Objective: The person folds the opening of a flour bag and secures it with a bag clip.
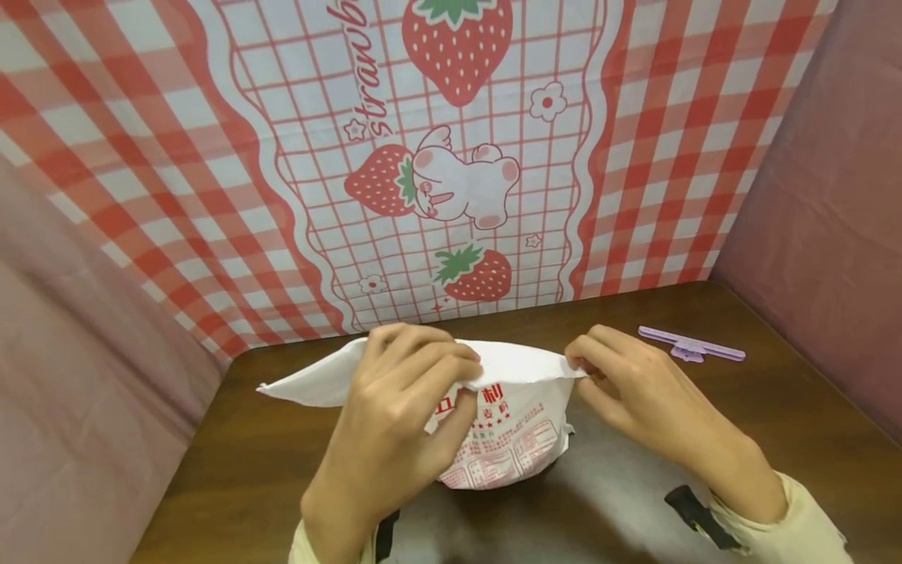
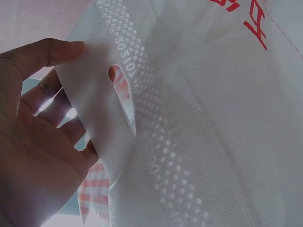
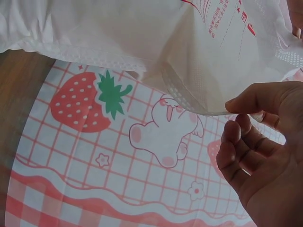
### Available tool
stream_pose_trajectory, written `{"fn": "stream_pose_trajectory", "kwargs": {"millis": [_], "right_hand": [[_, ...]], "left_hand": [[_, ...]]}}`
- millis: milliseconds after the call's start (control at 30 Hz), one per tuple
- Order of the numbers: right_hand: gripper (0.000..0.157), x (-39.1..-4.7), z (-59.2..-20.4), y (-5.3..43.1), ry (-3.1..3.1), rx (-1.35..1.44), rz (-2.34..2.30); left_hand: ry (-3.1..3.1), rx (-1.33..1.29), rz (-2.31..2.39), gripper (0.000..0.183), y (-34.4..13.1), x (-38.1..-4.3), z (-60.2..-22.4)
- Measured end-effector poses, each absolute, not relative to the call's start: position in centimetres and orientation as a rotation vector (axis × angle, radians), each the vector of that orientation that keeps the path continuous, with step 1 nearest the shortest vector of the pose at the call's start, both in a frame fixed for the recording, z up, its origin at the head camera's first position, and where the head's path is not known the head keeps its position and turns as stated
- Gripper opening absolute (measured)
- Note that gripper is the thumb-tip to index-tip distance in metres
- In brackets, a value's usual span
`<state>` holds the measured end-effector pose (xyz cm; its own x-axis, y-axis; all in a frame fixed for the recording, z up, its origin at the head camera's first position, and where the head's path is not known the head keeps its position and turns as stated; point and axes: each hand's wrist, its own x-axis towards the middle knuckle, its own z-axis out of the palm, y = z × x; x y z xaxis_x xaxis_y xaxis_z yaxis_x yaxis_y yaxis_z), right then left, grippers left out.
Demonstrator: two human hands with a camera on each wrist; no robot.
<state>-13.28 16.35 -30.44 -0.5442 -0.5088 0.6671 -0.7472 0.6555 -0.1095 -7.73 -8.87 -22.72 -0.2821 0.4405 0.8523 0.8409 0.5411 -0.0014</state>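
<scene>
A white flour bag [image 1: 517, 431] with red print stands on the table in front of me, its white top [image 1: 521, 362] folded over. My left hand [image 1: 402, 399] holds the folded top near its middle. In the left wrist view the left thumb [image 2: 66, 51] lies on the near side of the bag's edge, fingers behind it, beside a handle slot [image 2: 123, 97]. My right hand [image 1: 637, 388] pinches the top's right corner; the right wrist view shows this thumb [image 3: 251, 97] and the fingertips at the bag's edge [image 3: 208, 112]. The bag's inside is hidden.
A purple bag clip [image 1: 690, 345] lies on the dark wooden table [image 1: 239, 454] to the right, beyond my right hand. A strawberry-patterned cloth [image 1: 458, 157] hangs behind the table. Pink curtains [image 1: 831, 235] stand at both sides.
</scene>
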Motion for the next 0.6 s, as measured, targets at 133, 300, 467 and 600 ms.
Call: {"fn": "stream_pose_trajectory", "kwargs": {"millis": [133,300,467,600], "right_hand": [[0.02,-13.2,-30.45,16.45,-2.288,0.967,0.518],[0.02,-13.25,-30.41,16.48,-2.285,0.969,0.52],[0.02,-13.2,-30.38,16.5,-2.297,0.97,0.515],[0.021,-13.19,-30.39,16.52,-2.309,0.973,0.519]], "left_hand": [[-1.933,-1.048,-0.586,0.012,-8.87,-7.52,-22.64],[-1.982,-1.045,-0.575,0.011,-8.91,-7.22,-22.42],[-2.01,-1.038,-0.558,0.011,-8.91,-6.97,-22.24],[-2.021,-1.038,-0.549,0.01,-8.9,-6.85,-22.17]]}}
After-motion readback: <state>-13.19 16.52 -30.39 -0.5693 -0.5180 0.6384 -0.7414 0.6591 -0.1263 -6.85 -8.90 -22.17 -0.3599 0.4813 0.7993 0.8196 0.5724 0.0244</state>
